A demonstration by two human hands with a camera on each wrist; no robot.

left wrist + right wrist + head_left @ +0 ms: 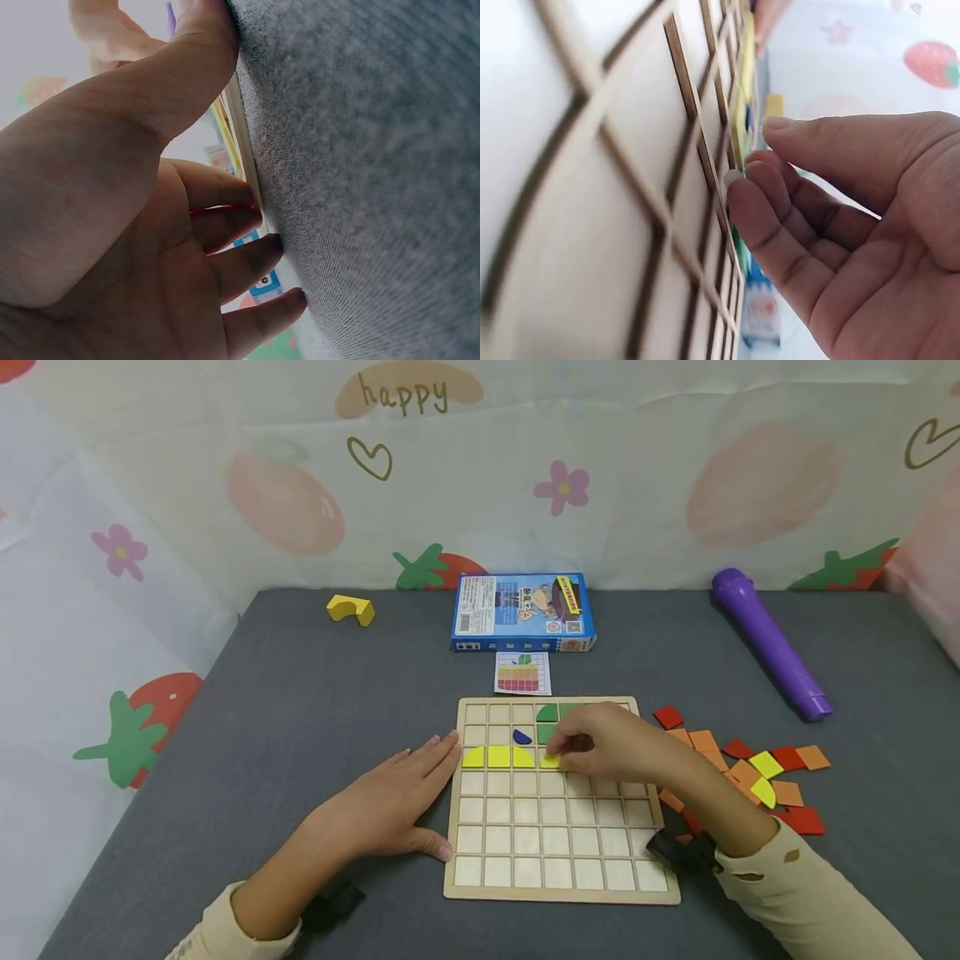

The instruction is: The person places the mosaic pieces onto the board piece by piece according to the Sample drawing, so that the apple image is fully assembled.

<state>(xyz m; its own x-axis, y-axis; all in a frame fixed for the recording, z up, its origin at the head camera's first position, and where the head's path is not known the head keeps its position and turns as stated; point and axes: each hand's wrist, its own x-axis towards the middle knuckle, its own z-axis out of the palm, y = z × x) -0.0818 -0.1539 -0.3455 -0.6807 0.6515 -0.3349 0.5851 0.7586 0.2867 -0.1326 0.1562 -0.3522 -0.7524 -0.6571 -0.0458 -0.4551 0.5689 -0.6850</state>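
Observation:
A wooden grid board [497, 893] lies flat on the table. My left hand [393, 802] rests at its left edge, fingers stretched out and thumb spread, fingertips against the rim. Over the board, my right hand [611, 743] bends its fingers down, fingertips at a yellow tile [550, 762] in a cell and partly covering it. In the right wrist view the thumb [817, 142] stands apart from the fingers [754, 214]. Left along that row lie yellow tiles [498, 757], some with rounded corners. Above are a small blue half-round piece [522, 737] and green tiles [547, 713], some hidden.
Loose red, orange and yellow tiles [787, 793] are scattered right of the board, some beneath the right forearm. Behind the board lie a pattern card [522, 674] and a blue box [517, 610]. A yellow arch block [350, 609] and a purple microphone-shaped stick [772, 643] lie farther back.

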